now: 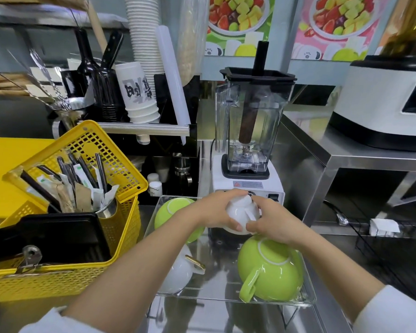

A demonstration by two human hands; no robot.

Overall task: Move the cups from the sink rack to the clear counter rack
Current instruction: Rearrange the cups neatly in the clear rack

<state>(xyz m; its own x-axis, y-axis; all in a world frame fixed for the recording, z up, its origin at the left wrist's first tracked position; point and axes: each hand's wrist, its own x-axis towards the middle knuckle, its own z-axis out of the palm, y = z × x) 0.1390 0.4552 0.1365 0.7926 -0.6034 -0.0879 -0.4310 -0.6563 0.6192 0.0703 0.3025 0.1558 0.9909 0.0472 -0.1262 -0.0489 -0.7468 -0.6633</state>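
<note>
Both of my hands hold a white cup, upside down, over the back of the clear counter rack. My left hand wraps its left side and my right hand grips near its handle. In the rack sit a green cup upside down at the front right, another green cup at the back left, and a white cup with a gold handle partly hidden under my left forearm. The sink rack is out of view.
A white-based blender stands right behind the rack. To the left a yellow basket holds straws, utensils and a black tray. Stacked paper cups stand behind. A steel shelf with a white machine is at right.
</note>
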